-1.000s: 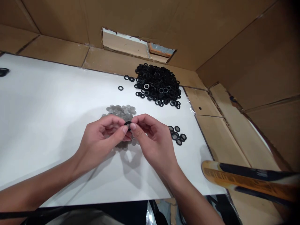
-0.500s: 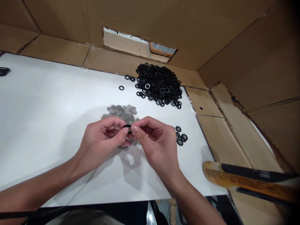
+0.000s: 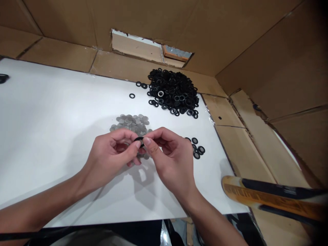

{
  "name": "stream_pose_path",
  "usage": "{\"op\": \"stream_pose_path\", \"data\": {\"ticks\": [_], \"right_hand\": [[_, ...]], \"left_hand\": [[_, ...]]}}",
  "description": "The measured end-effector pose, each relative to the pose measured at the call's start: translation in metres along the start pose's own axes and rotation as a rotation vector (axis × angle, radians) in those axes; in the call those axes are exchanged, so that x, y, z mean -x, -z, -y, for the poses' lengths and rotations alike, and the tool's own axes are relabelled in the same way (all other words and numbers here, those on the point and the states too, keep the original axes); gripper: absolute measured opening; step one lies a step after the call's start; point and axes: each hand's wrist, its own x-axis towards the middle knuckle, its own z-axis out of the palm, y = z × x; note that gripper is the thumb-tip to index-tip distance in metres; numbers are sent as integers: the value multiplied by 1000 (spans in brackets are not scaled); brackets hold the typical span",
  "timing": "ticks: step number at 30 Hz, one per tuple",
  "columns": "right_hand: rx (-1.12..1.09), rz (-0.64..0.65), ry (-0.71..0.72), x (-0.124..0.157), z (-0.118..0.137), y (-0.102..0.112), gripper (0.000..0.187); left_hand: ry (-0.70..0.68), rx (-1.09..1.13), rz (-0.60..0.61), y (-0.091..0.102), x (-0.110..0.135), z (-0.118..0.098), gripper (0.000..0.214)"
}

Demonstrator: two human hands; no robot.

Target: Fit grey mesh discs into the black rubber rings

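Observation:
A black rubber ring [image 3: 139,140] is pinched between the fingertips of my left hand [image 3: 112,153] and my right hand [image 3: 170,160]. Both hands hover just in front of a loose pile of grey metal discs [image 3: 130,123], and my left fingers partly cover its near side. Beyond them lies a large heap of black rings [image 3: 171,94], with one pale ring [image 3: 160,93] among them. A small group of black rings [image 3: 196,149] lies right of my right hand.
Everything lies on a white board [image 3: 51,136], walled by brown cardboard [image 3: 282,61]. A lone black ring [image 3: 132,96] sits left of the heap. A dark object [image 3: 3,78] touches the left edge of the view. A yellow and black strip [image 3: 269,198] lies across the cardboard at lower right.
My fingers still pinch the black ring, and both hands have drawn slightly closer around it. The view has shifted only slightly, and the piles have stayed in place.

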Motion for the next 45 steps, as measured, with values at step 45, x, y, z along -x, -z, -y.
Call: {"op": "stream_pose_path", "data": {"ticks": [45], "right_hand": [[1207, -179, -335, -129, -58, 78, 35]], "left_hand": [[-94, 62, -47, 7, -8, 5, 9]]}}
